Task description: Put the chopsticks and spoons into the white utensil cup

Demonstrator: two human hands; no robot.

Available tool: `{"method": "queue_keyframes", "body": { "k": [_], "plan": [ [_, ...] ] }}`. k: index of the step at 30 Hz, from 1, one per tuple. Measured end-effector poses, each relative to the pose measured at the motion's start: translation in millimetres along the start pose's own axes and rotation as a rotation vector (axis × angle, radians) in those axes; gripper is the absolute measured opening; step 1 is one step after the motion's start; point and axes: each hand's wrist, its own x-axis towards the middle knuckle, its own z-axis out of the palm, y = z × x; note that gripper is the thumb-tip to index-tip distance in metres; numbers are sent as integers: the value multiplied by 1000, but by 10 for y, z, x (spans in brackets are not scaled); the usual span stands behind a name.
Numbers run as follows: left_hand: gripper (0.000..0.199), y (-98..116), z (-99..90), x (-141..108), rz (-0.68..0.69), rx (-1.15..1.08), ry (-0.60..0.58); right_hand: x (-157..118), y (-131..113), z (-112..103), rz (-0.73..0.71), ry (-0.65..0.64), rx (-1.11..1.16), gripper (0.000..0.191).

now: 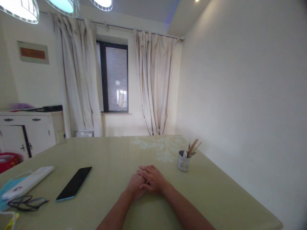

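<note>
My left hand (135,186) and my right hand (154,179) rest together on the pale green tabletop (110,153). The right one lies across the left and clasps it, its thumb on the near side and its fingers over the far side. Most of the left fingers are hidden beneath, so their pose does not show. No object is visible in either hand. Nearest on the right stands a white perforated cup (183,162) holding wooden sticks (192,147) and other slim utensils. Some way to the left lies a dark-screened phone (74,183).
At the table's left are a long white device (28,182), black-framed glasses (27,203) and a light blue face mask (11,186). A white cabinet (39,135) and a red basket (9,161) stand beyond. The wall (240,95) runs along the right edge.
</note>
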Motion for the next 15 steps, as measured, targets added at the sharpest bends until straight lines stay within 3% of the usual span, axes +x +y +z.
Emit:
{"method": "queue_keyframes", "body": {
  "k": [8, 15],
  "plan": [
    [26, -104, -45, 70, 123, 96, -152, -63, -7, 67, 144, 92, 25, 71],
    [56, -73, -110, -93, 301, 63, -156, -92, 136, 266, 138, -27, 34, 69]
  ]
}}
